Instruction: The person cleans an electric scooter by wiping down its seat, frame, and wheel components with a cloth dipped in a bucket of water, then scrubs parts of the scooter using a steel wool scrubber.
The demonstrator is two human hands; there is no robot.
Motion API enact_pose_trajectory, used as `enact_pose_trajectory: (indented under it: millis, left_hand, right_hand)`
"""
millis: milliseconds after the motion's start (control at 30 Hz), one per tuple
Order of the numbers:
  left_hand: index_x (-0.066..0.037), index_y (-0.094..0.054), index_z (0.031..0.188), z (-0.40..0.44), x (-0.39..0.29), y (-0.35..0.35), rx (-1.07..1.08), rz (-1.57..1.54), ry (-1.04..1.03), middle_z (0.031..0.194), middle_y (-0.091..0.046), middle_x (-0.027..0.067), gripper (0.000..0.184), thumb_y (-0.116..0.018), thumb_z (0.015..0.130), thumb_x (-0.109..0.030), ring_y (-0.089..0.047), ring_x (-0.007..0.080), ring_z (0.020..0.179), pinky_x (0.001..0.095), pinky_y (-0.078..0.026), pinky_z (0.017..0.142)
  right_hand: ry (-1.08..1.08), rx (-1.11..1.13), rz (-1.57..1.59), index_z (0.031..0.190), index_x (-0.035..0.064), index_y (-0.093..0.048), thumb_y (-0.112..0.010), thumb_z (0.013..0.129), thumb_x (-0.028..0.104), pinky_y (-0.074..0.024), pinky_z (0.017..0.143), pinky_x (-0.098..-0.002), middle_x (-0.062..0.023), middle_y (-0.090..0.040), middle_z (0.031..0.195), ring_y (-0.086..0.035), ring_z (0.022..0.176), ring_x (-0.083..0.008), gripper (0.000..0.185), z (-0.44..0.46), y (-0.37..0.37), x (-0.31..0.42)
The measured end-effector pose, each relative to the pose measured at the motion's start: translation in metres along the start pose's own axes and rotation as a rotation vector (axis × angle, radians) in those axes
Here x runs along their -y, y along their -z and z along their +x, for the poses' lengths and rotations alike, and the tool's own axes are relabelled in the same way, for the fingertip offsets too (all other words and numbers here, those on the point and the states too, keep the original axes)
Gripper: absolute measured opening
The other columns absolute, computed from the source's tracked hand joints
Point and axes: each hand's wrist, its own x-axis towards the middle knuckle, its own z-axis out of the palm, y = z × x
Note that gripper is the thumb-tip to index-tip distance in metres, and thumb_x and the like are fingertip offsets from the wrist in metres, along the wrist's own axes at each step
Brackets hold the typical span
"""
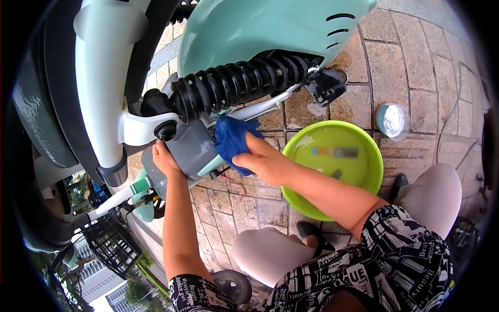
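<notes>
One blue cloth (230, 139) is clamped in the right hand (266, 161) beside a grey panel (193, 145) touched by the left hand (168, 161), whose grip cannot be told.

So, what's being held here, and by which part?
The right hand grips a blue cloth by its bunched near side. The left hand touches the grey panel; whether it grips it can't be told.
</notes>
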Motion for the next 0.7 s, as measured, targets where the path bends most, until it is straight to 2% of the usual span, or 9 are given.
enact_pose_trajectory:
  millis: [33,100,133,200,267,333,500,600,700]
  left_hand:
    - [0.000,-0.065,0.108,-0.001,-0.001,0.000,-0.008,0.057,-0.017,0.100,-0.068,0.0094,0.033,-0.041,0.093,-0.018,-0.065,0.0170,0.086,0.0279,-0.053,0.077]
    - [0.000,-0.065,0.109,-0.004,-0.007,-0.003,-0.029,0.099,-0.023,0.099,-0.068,0.0090,0.034,-0.042,0.094,-0.019,-0.064,0.0164,0.085,0.0285,-0.053,0.076]
    - [0.000,-0.065,0.109,-0.007,-0.007,-0.007,-0.032,0.089,-0.026,0.099,-0.068,0.0090,0.034,-0.042,0.094,-0.019,-0.064,0.0164,0.085,0.0285,-0.053,0.076]
    - [0.001,-0.063,0.089,-0.008,-0.007,-0.011,-0.100,-0.020,-0.046,0.081,-0.064,0.0037,0.027,-0.046,0.092,-0.019,-0.056,0.0110,0.072,0.0266,-0.048,0.067]
    - [0.001,-0.063,0.090,-0.004,-0.002,-0.007,-0.137,0.031,-0.057,0.080,-0.062,0.0018,0.026,-0.046,0.092,-0.019,-0.054,0.0104,0.072,0.0268,-0.047,0.067]
    - [0.000,-0.065,0.107,0.006,0.013,0.002,-0.081,0.161,-0.085,0.095,-0.067,0.0059,0.033,-0.044,0.094,-0.021,-0.063,0.0149,0.081,0.0274,-0.052,0.072]
    - [-0.001,-0.066,0.098,-0.004,0.001,-0.008,-0.120,0.101,-0.071,0.085,-0.064,0.0006,0.027,-0.045,0.092,-0.017,-0.055,0.0080,0.074,0.0233,-0.044,0.067]
    - [-0.001,-0.066,0.095,0.004,0.016,-0.007,-0.165,0.102,-0.157,0.082,-0.062,-0.0006,0.024,-0.047,0.091,-0.015,-0.052,0.0073,0.072,0.0228,-0.042,0.065]
    - [0.000,-0.065,0.095,0.005,0.020,-0.008,-0.190,0.122,-0.214,0.083,-0.062,-0.0009,0.023,-0.047,0.090,-0.015,-0.053,0.0082,0.073,0.0232,-0.043,0.068]
  right_hand:
    - [0.005,0.004,-0.002,0.105,0.0014,-0.054,-0.060,0.083,0.022,-0.0441,0.075,-0.0386,-0.0177,-0.059,0.092,-0.056,0.086,-0.0297,0.031,0.010,-0.002,-0.001]
    - [-0.245,0.075,-0.147,0.110,-0.0019,-0.052,-0.060,0.080,0.028,-0.0453,0.078,-0.0374,-0.0182,-0.060,0.095,-0.058,0.090,-0.0268,0.043,0.032,-0.002,-0.003]
    - [-0.240,0.077,-0.156,0.110,-0.0019,-0.052,-0.060,0.080,0.028,-0.0453,0.078,-0.0374,-0.0182,-0.060,0.095,-0.058,0.090,-0.0268,0.043,0.040,-0.002,0.001]
    - [-0.209,0.183,-0.430,0.110,-0.0050,-0.051,-0.063,0.077,0.035,-0.0466,0.079,-0.0364,-0.0197,-0.061,0.099,-0.059,0.091,-0.0267,0.053,0.054,-0.003,0.010]
    - [-0.149,0.220,-0.447,0.111,-0.0062,-0.051,-0.065,0.074,0.035,-0.0477,0.079,-0.0361,-0.0205,-0.062,0.100,-0.060,0.090,-0.0273,0.057,0.068,-0.003,0.009]
    - [-0.219,0.364,-0.741,0.115,-0.0051,-0.047,-0.066,0.076,0.027,-0.0465,0.082,-0.0329,-0.0136,-0.059,0.098,-0.056,0.090,-0.0231,0.054,0.076,-0.007,0.022]
    - [-0.178,0.457,-0.869,0.124,-0.0093,-0.044,-0.077,0.071,0.030,-0.0448,0.094,-0.0331,-0.0222,-0.059,0.116,-0.057,0.107,-0.0288,0.074,0.089,-0.008,0.019]
    - [-0.079,0.411,-0.842,0.116,-0.0143,-0.047,-0.079,0.068,0.033,-0.0477,0.088,-0.0341,-0.0239,-0.061,0.107,-0.060,0.099,-0.0309,0.075,0.087,-0.008,0.014]
    - [-0.014,0.374,-0.678,0.119,-0.0114,-0.046,-0.079,0.070,0.030,-0.0466,0.090,-0.0338,-0.0228,-0.059,0.110,-0.059,0.102,-0.0295,0.072,0.084,-0.011,0.008]
